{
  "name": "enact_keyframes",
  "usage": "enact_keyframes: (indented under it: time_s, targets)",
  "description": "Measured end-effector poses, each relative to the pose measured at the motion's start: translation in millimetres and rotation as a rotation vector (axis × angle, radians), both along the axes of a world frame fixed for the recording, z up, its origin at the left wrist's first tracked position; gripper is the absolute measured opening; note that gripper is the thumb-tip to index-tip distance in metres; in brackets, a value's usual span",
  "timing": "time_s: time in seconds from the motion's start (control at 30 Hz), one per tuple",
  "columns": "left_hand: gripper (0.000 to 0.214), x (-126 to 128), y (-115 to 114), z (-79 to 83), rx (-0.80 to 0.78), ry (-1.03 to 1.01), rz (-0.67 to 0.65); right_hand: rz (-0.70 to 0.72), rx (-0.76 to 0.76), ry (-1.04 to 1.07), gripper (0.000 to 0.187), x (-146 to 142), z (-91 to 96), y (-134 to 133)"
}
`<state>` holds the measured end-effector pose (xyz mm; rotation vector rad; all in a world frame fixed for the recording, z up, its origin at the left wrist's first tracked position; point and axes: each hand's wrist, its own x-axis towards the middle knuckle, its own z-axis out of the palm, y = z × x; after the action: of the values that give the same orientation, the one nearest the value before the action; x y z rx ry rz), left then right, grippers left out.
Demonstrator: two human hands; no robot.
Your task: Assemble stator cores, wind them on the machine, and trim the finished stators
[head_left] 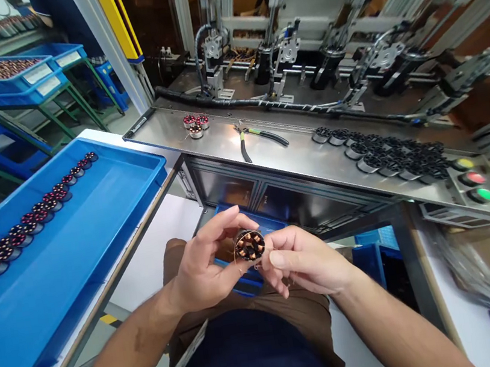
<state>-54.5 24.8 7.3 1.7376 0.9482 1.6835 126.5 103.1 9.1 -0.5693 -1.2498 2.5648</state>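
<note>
A small round stator (249,245) with copper windings is held between both hands over my lap. My left hand (204,262) grips its left side with thumb and fingers curled round it. My right hand (303,259) pinches its right edge, fingers closed, with thin wire ends hanging below. A blue tray (96,228) to my left carries a diagonal row of several wound stators (31,218).
A steel bench (221,144) ahead holds three wound stators (196,125), pliers (256,136) and a cluster of several bare black stators (387,154). Coloured buttons (475,178) sit at its right end. Winding machinery stands behind. Blue bins on racks are at far left.
</note>
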Motion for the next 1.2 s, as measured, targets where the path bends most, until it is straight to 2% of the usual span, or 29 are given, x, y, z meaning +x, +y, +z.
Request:
enact_keyframes:
  time_s: [0.13, 0.27, 0.4, 0.5, 0.6, 0.67, 0.8, 0.97, 1.1, 1.2]
  targets:
    - [0.091, -3, 1, -2.0, 0.002, -0.012, -0.002, 0.018, -0.077, -0.037, 0.031, -2, 3.9, -6]
    - [0.092, -3, 1, -3.1, -0.075, -0.070, 0.012, -0.014, -0.054, -0.046, 0.030, -2, 0.0, -19]
    - [0.088, 0, 2, -5.3, -0.167, -0.181, -0.035, -0.019, 0.026, -0.078, 0.033, 3, -8.1, -30]
    - [0.082, 1, 1, -6.1, -0.197, -0.214, -0.105, -0.065, 0.126, -0.075, 0.033, 14, -9.4, -22]
    - [0.076, 1, -3, -4.8, -0.215, -0.182, -0.168, -0.212, 0.280, -0.048, 0.031, 22, -0.5, -9]
    - [0.075, 2, -6, -3.9, -0.234, -0.156, -0.218, -0.243, 0.341, -0.056, 0.031, 23, 8.1, -5]
    - [0.079, 7, -7, -5.7, -0.269, -0.148, -0.252, -0.237, 0.324, -0.083, 0.029, 15, 16.1, -9]
    - [0.087, 14, -2, -9.9, -0.250, -0.284, -0.169, -0.256, 0.326, -0.065, 0.027, 13, 6.2, -16]
    - [0.079, 11, 0, -7.4, -0.317, -0.380, -0.242, -0.219, 0.353, -0.077, 0.027, 18, -3.7, -19]
    - [0.077, 6, -2, -6.7, -0.319, -0.411, -0.282, -0.124, 0.393, -0.119, 0.030, 26, -10.6, -17]
